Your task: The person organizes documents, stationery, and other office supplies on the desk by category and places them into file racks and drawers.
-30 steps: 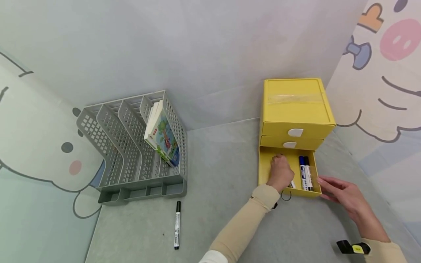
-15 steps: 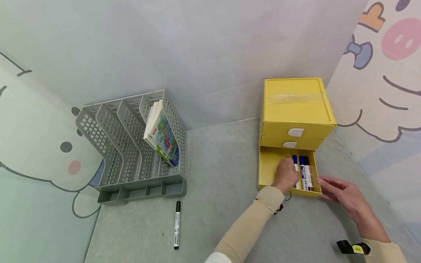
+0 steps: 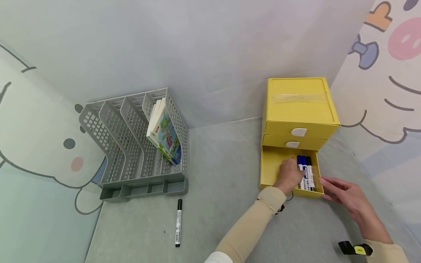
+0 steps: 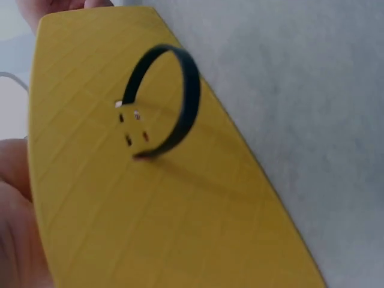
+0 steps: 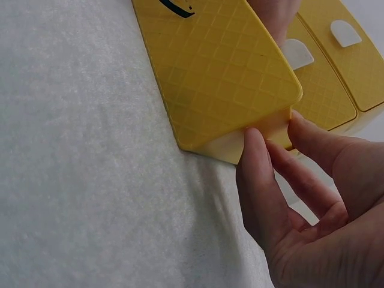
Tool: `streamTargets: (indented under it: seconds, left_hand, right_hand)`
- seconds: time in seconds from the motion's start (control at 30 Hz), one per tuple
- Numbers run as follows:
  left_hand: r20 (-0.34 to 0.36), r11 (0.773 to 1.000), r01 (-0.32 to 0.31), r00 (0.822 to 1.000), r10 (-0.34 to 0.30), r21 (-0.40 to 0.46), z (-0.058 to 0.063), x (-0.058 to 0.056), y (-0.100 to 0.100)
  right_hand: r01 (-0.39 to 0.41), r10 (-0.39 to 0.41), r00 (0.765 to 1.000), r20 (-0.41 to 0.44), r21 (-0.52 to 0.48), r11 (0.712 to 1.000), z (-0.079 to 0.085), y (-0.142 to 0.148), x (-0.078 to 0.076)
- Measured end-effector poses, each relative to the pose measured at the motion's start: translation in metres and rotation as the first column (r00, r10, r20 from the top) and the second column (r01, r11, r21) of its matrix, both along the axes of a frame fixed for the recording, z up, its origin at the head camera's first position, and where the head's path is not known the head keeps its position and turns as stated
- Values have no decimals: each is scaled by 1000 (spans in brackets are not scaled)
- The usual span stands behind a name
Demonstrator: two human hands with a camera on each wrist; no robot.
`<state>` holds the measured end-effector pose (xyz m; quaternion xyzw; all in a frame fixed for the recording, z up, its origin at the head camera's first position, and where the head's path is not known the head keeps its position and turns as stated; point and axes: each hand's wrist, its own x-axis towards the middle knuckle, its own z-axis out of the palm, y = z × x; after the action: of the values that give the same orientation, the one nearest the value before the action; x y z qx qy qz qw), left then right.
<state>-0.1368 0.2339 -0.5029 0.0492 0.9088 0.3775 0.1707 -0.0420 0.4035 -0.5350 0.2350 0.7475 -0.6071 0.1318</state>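
Observation:
In the head view my left hand is inside the open bottom drawer of a yellow drawer box. It holds a blue-capped marker, with the thumb across the barrel and the other fingertips hidden. That marker lies against another blue-capped marker and a black-capped marker, all roughly parallel along the drawer's right side. My right hand touches the outer right side of the drawer. The right wrist view shows the fingertips of this hand against the drawer's side wall, near its front corner.
Two shut drawers with white tabs sit above the open one. A dark loop pull stands out from the drawer front. Left of the box is a grey file rack holding books. A black-capped marker lies on the table.
My left hand has moved right inside the drawer, bringing the blue-capped marker up beside the others. The right hand stays at the drawer's side.

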Motion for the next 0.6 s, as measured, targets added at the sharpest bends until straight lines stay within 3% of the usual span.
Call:
streamTargets:
  seconds: [0.37,0.6]
  left_hand:
    - [-64,991,16,998,-8,135,11,2,-24]
    - [-79,981,-25,996,41,191,24,5,-45]
  right_hand:
    - [2,-2,1000,25,1,1000,1,2,-2]
    - [-9,9,999,45,-8,1000,1,5,-3]
